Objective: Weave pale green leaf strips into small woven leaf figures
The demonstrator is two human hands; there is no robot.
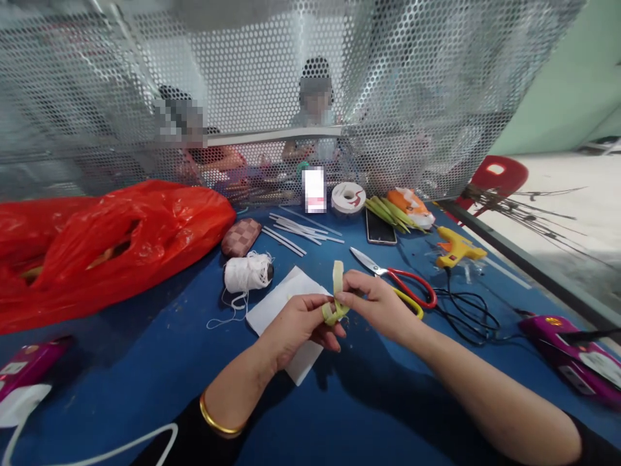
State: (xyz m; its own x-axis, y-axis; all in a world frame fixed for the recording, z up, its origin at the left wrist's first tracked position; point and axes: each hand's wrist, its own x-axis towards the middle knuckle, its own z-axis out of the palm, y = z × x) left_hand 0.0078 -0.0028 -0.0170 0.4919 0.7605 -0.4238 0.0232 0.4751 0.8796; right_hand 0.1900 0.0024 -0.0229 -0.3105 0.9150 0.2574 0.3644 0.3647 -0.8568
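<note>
Between my two hands is a pale green folded strip (337,277), looped at its lower part with one end standing up. My left hand (306,321), with a gold bangle on its wrist, pinches the looped part from the left. The fingers of my right hand (367,299) are closed on the strip from the right, just below its upright end. Under my left hand lies a white sheet of paper (272,299). Just beyond my right hand lie scissors (407,279) with a red and a yellow handle.
White string (247,273), a checkered pouch (241,237) and white sticks (301,228) lie beyond. A red plastic bag (121,246) fills the left. A phone (380,228), green strips (392,213), a yellow glue gun (457,247) and a purple power strip (570,356) lie right. People sit behind the perforated sheet (252,77).
</note>
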